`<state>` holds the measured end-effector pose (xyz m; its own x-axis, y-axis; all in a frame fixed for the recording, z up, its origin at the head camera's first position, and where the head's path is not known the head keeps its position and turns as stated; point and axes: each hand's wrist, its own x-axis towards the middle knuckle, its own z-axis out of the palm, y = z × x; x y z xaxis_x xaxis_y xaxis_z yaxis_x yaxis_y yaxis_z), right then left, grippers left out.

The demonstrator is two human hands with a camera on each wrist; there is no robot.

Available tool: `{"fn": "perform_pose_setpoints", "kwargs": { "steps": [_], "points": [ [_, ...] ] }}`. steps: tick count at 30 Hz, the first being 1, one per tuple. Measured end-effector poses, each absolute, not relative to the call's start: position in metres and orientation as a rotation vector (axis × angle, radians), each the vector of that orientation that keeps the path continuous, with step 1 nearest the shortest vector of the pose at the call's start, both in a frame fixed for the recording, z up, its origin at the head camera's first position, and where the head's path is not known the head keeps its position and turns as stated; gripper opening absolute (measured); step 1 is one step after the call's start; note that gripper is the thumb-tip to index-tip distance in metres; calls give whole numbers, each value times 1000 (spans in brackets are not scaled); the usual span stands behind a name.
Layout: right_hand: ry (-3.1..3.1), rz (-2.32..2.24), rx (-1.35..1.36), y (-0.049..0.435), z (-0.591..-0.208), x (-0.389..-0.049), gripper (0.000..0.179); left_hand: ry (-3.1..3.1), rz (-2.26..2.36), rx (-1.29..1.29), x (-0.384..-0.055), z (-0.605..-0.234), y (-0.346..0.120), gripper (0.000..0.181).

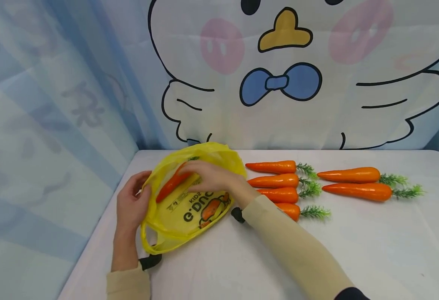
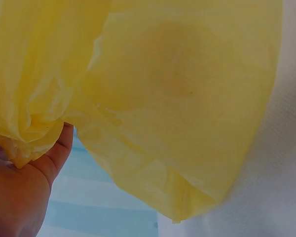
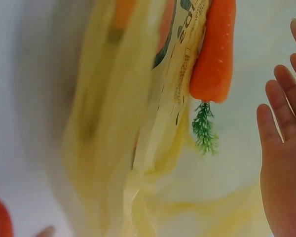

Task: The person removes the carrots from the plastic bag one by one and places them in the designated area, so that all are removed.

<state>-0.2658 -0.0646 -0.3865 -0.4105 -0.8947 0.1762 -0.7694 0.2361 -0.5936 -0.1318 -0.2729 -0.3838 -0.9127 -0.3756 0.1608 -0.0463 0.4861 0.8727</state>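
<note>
A yellow plastic bag (image 1: 189,227) with dark print lies with its mouth spread. My left hand (image 1: 132,204) grips the bag's left rim; in the left wrist view that hand (image 2: 24,192) is partly covered by yellow film (image 2: 187,113). Inside the bag lies an orange carrot (image 1: 172,186) with a green leafy top. Reaching into the mouth, my right hand (image 1: 213,177) is above the printed side. The right wrist view shows that hand (image 3: 291,148) with straight fingers, apart from the carrot (image 3: 214,54).
Several carrots with green tops lie right of the bag: one row (image 1: 275,181) beside it, partly behind the right forearm, and two more carrots (image 1: 358,191) farther right. A white cloth covers the table (image 1: 373,250). A cartoon-printed curtain (image 1: 279,121) hangs behind.
</note>
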Motion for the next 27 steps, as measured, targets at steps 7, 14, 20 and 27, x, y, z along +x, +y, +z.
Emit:
{"fn": "perform_pose_setpoints", "kwargs": {
  "steps": [7,14,20,27],
  "points": [
    [2281,-888,-1529,-76,-388,-269,51,-2392,-1424,362,-129,-384,-274,35],
    [2283,-824,-1513,-85,-391,-277,52,-2388,-1418,338,-132,-385,-274,35],
    [2319,-726,-1458,-91,-394,-280,54,-2395,-1401,351,-132,-385,-273,35],
    [2330,-686,-1428,-93,-398,-282,58,-2394,-1424,342,-130,-382,-274,34]
  ]
}}
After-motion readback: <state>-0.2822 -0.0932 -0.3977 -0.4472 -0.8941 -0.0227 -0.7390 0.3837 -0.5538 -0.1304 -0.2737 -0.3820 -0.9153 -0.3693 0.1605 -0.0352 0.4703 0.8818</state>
